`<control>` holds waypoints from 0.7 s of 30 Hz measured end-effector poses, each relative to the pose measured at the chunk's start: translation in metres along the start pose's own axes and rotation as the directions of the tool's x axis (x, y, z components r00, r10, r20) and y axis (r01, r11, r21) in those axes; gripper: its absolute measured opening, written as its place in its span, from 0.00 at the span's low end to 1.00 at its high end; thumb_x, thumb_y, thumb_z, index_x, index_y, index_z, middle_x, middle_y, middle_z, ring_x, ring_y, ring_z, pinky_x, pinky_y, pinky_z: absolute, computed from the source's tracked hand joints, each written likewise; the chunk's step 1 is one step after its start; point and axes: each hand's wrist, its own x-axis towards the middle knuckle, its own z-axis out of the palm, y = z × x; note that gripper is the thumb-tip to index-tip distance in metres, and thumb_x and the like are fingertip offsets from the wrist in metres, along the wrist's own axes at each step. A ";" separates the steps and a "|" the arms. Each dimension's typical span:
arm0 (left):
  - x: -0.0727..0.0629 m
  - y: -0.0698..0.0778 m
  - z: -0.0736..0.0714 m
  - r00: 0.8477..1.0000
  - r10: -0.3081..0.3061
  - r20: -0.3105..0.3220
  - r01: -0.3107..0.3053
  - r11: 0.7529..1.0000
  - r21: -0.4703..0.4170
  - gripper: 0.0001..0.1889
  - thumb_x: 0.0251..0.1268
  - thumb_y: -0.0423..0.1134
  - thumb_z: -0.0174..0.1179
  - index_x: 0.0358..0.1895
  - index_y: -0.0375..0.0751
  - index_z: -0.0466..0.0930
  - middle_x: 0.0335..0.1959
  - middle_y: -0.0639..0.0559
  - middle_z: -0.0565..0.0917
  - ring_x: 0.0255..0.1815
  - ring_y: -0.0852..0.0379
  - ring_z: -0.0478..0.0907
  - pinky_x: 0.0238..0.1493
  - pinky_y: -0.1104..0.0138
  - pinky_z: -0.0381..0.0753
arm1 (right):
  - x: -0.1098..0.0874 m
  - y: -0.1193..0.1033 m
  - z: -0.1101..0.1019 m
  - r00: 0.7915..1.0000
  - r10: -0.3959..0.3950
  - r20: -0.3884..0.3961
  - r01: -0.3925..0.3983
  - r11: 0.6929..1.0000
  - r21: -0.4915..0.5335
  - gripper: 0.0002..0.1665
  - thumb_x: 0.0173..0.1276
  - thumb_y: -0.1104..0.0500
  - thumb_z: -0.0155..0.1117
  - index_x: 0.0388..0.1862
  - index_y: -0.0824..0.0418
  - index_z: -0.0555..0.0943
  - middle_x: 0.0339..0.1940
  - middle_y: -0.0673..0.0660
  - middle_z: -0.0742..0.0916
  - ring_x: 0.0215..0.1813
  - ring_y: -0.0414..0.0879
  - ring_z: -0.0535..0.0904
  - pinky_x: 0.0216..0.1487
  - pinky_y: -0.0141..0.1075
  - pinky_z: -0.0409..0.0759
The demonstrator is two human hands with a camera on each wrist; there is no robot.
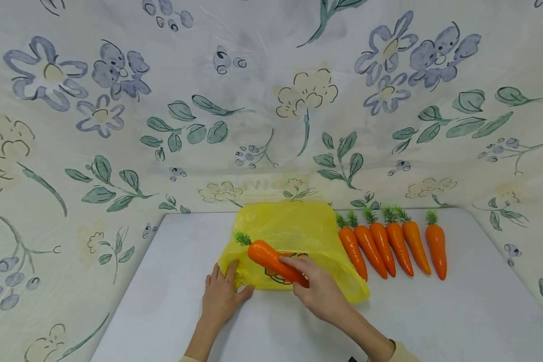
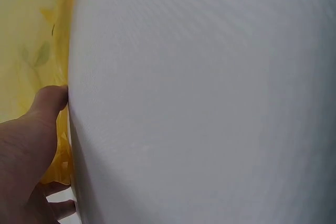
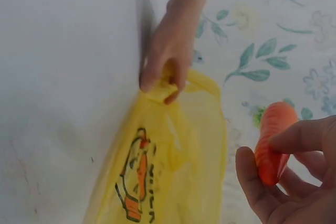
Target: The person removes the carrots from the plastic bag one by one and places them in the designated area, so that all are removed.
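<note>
A carrot [image 1: 278,262] with a green tuft hangs over a yellow plastic bag [image 1: 282,226], its top pointing up and left. My right hand [image 1: 319,291] grips it near its tapered end; in the right wrist view the carrot [image 3: 275,129] lies between thumb and fingers. At the bag's near left corner, my left hand [image 1: 221,296] rests with fingers spread, pressing the plastic against the table. In the left wrist view, the thumb of that hand [image 2: 31,145] touches the edge of the bag [image 2: 65,35]. A printed picture shows on the bag's front.
Several more carrots [image 1: 395,246] lie in a row right of the bag, the nearest touching or close to its edge. The white table [image 1: 475,317] holds everything. Behind it rises a floral-patterned sheet [image 1: 271,125].
</note>
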 end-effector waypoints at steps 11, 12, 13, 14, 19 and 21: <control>0.000 -0.003 0.004 0.999 0.022 -0.029 -0.022 0.999 0.024 0.43 0.58 0.57 0.67 0.72 0.37 0.65 0.72 0.27 0.62 0.75 0.29 0.53 0.70 0.35 0.54 | 0.005 0.014 -0.043 0.960 0.032 -0.278 -0.040 0.999 -0.023 0.31 0.62 0.74 0.62 0.65 0.57 0.78 0.59 0.58 0.83 0.49 0.51 0.78 0.43 0.37 0.82; 0.000 -0.003 0.004 0.999 0.024 -0.030 -0.023 0.999 0.025 0.43 0.57 0.57 0.67 0.72 0.37 0.64 0.72 0.27 0.62 0.75 0.29 0.53 0.70 0.35 0.54 | 0.004 0.016 -0.049 0.956 0.039 -0.290 -0.047 0.999 -0.023 0.31 0.63 0.73 0.61 0.65 0.57 0.78 0.59 0.59 0.83 0.49 0.52 0.78 0.42 0.36 0.81; 0.000 -0.003 0.004 0.999 0.023 -0.028 -0.023 0.999 0.024 0.43 0.57 0.57 0.67 0.72 0.37 0.64 0.72 0.27 0.62 0.75 0.29 0.53 0.70 0.35 0.54 | 0.004 0.019 -0.054 0.953 0.048 -0.300 -0.059 0.998 -0.029 0.31 0.63 0.73 0.61 0.66 0.58 0.77 0.59 0.59 0.82 0.49 0.52 0.78 0.42 0.36 0.81; 0.000 -0.003 0.004 0.999 0.023 -0.029 -0.023 0.999 0.024 0.43 0.57 0.57 0.67 0.72 0.37 0.64 0.72 0.27 0.62 0.75 0.29 0.53 0.70 0.35 0.54 | 0.004 0.022 -0.060 0.950 0.056 -0.308 -0.070 0.997 -0.034 0.31 0.63 0.72 0.61 0.66 0.58 0.77 0.59 0.60 0.82 0.50 0.53 0.78 0.43 0.37 0.81; -0.001 -0.002 0.003 0.999 0.025 -0.026 -0.024 0.999 0.030 0.43 0.58 0.57 0.66 0.72 0.37 0.64 0.72 0.26 0.62 0.75 0.29 0.53 0.70 0.35 0.54 | -0.001 0.038 -0.090 0.934 0.108 -0.339 -0.139 0.988 -0.069 0.31 0.65 0.71 0.58 0.69 0.60 0.74 0.61 0.63 0.80 0.53 0.57 0.78 0.49 0.47 0.82; -0.002 -0.001 0.002 0.999 0.029 -0.031 -0.028 0.999 0.029 0.42 0.58 0.57 0.66 0.71 0.37 0.65 0.71 0.26 0.63 0.75 0.29 0.53 0.69 0.35 0.54 | -0.003 0.045 -0.103 0.923 0.138 -0.358 -0.180 0.980 -0.084 0.32 0.66 0.70 0.56 0.71 0.59 0.72 0.62 0.64 0.79 0.55 0.59 0.77 0.51 0.51 0.82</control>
